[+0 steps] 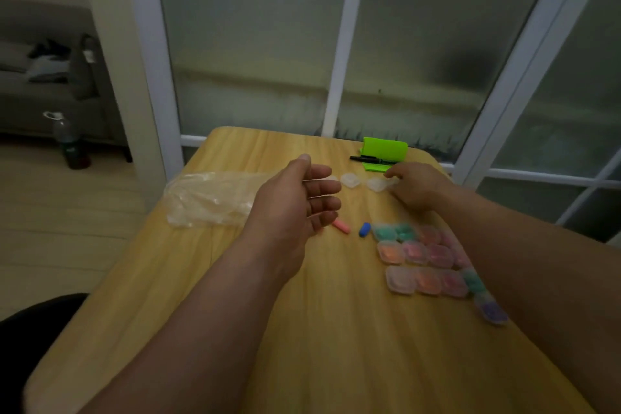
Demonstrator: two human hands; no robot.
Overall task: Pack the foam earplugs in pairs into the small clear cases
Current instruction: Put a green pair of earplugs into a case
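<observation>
Bottom of frame: both bare forearms reach up over the wooden table (369, 346); dim light, some blur.

Right of centre: filled cases (415, 252) lie closed in three touching rows, holding green, orange and pink plugs; one more, the purple-filled case (492, 311), sits at the lower right end of the group, partly under the right forearm.

Centre: two loose plugs on the table just left of the rows; blue earplug (364, 229) nearest the green-filled corner, pink earplug (341, 226) beside it, partly behind the left fingertips; the two do not touch.

Left hand (295, 202): held above the table, palm turned toward the right, fingers straight and relaxed, released, carrying nothing.

Right hand (416, 188): palm down, fingers curled at an empty case (378, 184); contact seen, but whether it grasps or only touches I cannot tell (blur); second empty case (350, 180) just left of it, apart from the hand.

Left of centre: crumpled clear plastic bag (208, 198) on the table edge.

Far edge of the table: green holder (384, 153) with a black pen (373, 160) lying across its front.

Upper frame: frosted glass panels in white frames; far left, a bottle (69, 141) standing on the floor.
</observation>
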